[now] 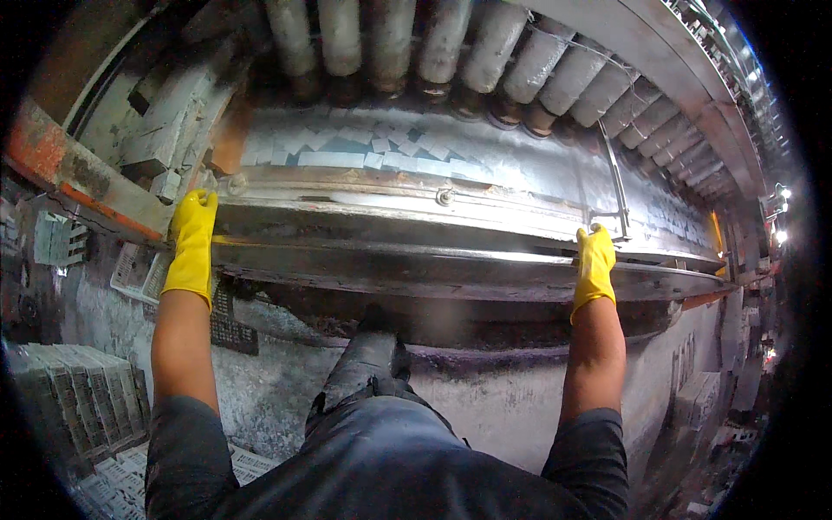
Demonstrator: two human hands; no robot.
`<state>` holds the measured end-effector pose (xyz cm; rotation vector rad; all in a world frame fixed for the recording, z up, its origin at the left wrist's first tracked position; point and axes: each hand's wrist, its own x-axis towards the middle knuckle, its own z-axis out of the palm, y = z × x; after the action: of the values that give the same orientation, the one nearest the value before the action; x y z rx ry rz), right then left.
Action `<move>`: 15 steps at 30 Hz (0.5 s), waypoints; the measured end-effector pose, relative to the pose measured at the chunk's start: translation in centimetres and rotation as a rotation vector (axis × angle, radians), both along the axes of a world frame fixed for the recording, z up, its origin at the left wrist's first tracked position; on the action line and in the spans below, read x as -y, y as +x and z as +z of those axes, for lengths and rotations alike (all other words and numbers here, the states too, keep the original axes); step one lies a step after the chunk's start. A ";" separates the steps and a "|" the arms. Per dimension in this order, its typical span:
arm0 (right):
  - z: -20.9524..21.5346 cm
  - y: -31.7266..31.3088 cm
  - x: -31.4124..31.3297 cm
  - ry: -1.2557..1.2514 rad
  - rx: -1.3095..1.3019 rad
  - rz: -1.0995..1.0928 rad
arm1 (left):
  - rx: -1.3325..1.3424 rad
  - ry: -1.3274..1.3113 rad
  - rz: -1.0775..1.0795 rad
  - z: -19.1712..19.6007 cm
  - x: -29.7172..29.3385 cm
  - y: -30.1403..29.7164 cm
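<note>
Both of my hands wear yellow rubber gloves and reach forward to the long metal front ledge (373, 208) of a roller machine. My left hand (194, 238) is closed at the ledge's left end, beside a small pale block (165, 185); what its fingers grip is hidden. My right hand (595, 267) is closed at the ledge's front edge, next to a thin metal bracket (619, 186). Whether it holds the bracket or the edge I cannot tell. Beyond the ledge, several small pale rectangular pieces (331, 159) lie on a wet, shiny bed (520, 160).
A row of thick grey rollers (392, 43) spans the far side. An orange-painted beam (95, 191) stands at the left. Stacked grey slotted crates (82, 394) sit at the lower left. Beneath the machine, the floor (494, 399) is stained, and my leg (364, 364) extends toward its base.
</note>
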<state>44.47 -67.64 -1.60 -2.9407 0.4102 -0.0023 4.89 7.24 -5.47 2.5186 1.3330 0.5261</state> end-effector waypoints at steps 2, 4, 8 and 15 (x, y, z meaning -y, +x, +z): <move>0.2 -0.2 -0.3 -0.032 0.023 0.025 | -0.014 -0.008 0.015 -0.1 -0.2 -0.1; 0.3 -0.2 -0.5 -0.045 0.022 0.022 | -0.025 -0.011 0.021 0.2 0.0 -0.1; 0.2 -0.3 -0.4 -0.049 0.022 0.013 | -0.036 -0.015 0.031 0.9 0.9 0.2; -0.3 0.0 0.3 -0.013 0.039 0.062 | -0.051 -0.040 0.041 0.9 0.5 0.2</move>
<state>44.43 -67.95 -1.89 -2.9591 0.3137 -0.0547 5.04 6.77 -4.62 2.4936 1.4016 0.4413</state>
